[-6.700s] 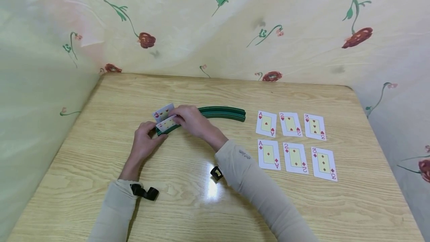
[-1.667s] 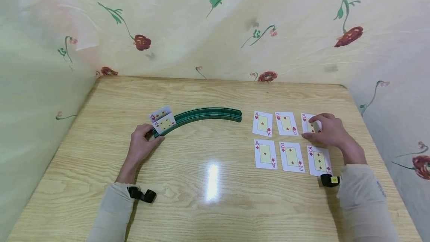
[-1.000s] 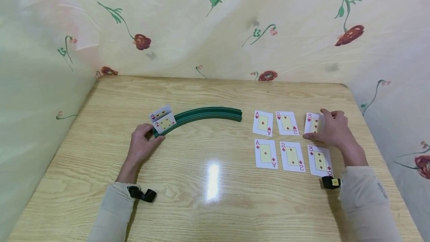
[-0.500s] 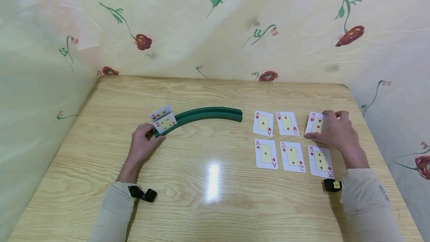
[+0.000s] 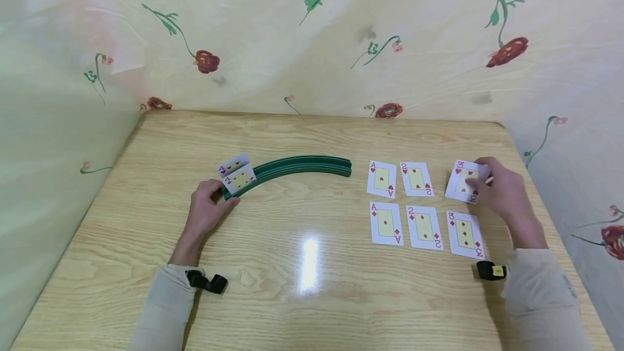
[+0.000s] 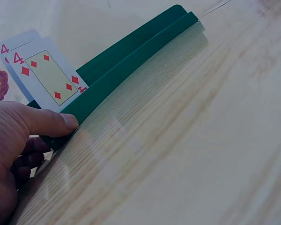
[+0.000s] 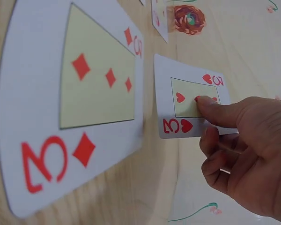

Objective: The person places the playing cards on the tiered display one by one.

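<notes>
At the left end of a curved green card holder (image 5: 302,163), my left hand (image 5: 209,207) grips the holder, thumb on its front face in the left wrist view. Two cards stand in its slots by that hand: the four of diamonds (image 6: 50,75) in front, the four of hearts (image 5: 233,164) behind. On the right, my right hand (image 5: 508,191) pinches the three of hearts (image 7: 189,101), thumb on its face and fingers behind. That card is tilted up, just behind the three of diamonds (image 5: 465,234).
Left of the right hand lie the ace of hearts (image 5: 381,179) and two of hearts (image 5: 417,179). Nearer are the ace of diamonds (image 5: 386,223) and two of diamonds (image 5: 424,227). A floral cloth (image 5: 263,37) hangs behind the wooden table (image 5: 244,307).
The right hand left the holder after placing the four of diamonds, went to the three of hearts, slid it right and now pinches it, tilted up. The left hand stays on the holder.
</notes>
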Demonstrator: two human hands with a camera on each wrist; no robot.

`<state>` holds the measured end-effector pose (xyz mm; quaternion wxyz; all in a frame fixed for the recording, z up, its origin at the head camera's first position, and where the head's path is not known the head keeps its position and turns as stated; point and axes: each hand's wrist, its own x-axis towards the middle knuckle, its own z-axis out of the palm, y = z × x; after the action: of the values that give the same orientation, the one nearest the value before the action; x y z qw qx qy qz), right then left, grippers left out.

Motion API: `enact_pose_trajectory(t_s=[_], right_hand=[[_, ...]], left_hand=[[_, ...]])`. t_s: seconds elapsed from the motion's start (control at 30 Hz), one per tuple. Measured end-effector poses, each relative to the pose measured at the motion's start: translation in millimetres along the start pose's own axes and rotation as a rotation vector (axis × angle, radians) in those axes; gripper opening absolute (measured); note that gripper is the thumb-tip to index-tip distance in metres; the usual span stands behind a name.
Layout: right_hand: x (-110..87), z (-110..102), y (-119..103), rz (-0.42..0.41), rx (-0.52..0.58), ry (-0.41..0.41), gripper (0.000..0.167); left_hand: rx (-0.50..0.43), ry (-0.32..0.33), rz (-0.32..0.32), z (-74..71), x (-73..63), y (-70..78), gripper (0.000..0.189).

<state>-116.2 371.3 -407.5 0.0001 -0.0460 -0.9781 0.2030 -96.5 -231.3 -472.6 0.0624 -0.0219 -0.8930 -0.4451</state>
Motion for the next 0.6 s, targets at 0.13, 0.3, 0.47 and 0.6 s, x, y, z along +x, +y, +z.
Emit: enact_pose_trajectory(t_s=[0.13, 0.3, 0.47, 0.6], right_hand=[[-1.0, -3.0, 0.5, -0.058, 0.019, 0.072, 0.035], [-2.1, -8.7, -3.4, -0.08, 0.036, 0.091, 0.027], [-4.4, -14.7, -7.9, -0.1, 0.08, 0.103, 0.026], [-6.0, -19.2, -12.9, -0.112, 0.105, 0.118, 0.028]], left_hand=[[-0.006, -0.001, -0.002, -0.2, -0.1, 0.4, 0.037], [-0.008, -0.002, -0.005, 0.0, -0.5, 0.4, 0.037], [-0.013, -0.002, -0.005, 0.7, -0.9, 0.6, 0.037], [-0.013, 0.001, -0.001, 1.2, -1.0, 0.3, 0.037]])
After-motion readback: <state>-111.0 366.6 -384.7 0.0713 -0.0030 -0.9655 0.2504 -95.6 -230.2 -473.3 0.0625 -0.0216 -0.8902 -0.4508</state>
